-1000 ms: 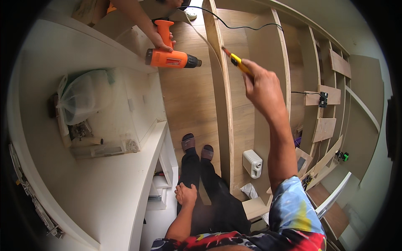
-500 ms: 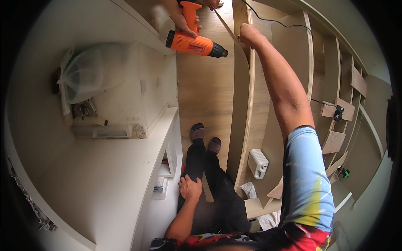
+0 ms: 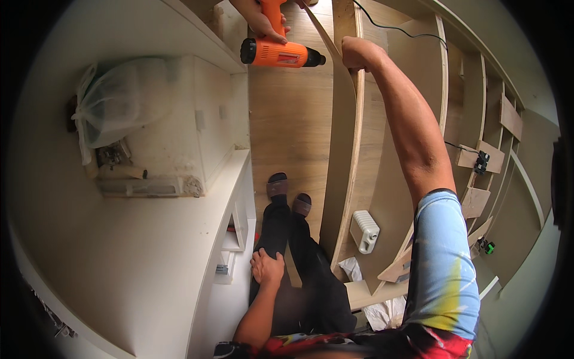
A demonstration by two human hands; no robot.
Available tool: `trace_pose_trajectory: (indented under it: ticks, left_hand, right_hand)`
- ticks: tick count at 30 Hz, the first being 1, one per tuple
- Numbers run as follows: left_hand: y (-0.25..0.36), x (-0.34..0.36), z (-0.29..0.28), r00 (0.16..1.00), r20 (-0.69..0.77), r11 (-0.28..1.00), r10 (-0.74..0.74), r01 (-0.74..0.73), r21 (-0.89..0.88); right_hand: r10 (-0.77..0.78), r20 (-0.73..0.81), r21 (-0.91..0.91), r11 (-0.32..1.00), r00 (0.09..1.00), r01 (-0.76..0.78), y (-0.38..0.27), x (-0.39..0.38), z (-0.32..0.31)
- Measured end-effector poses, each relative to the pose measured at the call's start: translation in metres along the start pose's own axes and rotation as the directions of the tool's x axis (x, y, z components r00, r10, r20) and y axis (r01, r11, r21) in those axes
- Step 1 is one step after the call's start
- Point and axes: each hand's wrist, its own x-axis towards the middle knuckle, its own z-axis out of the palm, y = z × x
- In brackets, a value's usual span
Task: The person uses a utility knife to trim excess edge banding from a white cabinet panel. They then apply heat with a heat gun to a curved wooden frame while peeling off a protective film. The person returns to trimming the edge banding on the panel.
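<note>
My right hand (image 3: 359,54) is closed at the plywood edge of an upright panel (image 3: 341,149), beside a loose, thin pale edging strip (image 3: 329,36); the yellow knife seen in it earlier is now hidden. My left hand (image 3: 268,268) rests with fingers apart on my dark-trousered thigh. Another person's hand (image 3: 268,27) grips an orange heat gun (image 3: 275,52) at the top, its black nozzle pointing toward the strip; a second hand (image 3: 299,3) of theirs is at the strip's upper end.
A white built-in unit (image 3: 149,251) on the left holds a plastic bag (image 3: 119,102) and tubes. Several open shelf bays (image 3: 478,107) with small boards are on the right, with a black cable (image 3: 406,35), a white ribbed object (image 3: 363,232) and crumpled white material (image 3: 382,314).
Over the last second my right hand has moved up to the panel edge, hiding the knife. The heat gun has shifted up and right, then slightly higher. My left hand stays on my thigh.
</note>
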Motion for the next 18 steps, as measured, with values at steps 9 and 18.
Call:
trace_pose_trajectory:
  ticks: [9,18]
  left_hand:
    - [0.002,-0.004,0.000,1.000,-0.030,1.000,0.007,-0.007,0.005]
    - [-0.008,-0.006,0.009,0.998,-0.052,0.999,0.044,-0.044,0.005]
  right_hand:
    - [0.044,0.040,0.090,0.995,0.998,-0.048,0.013,-0.063,-0.002]
    - [0.007,-0.299,0.178,0.983,0.954,0.049,0.020,-0.168,0.086]
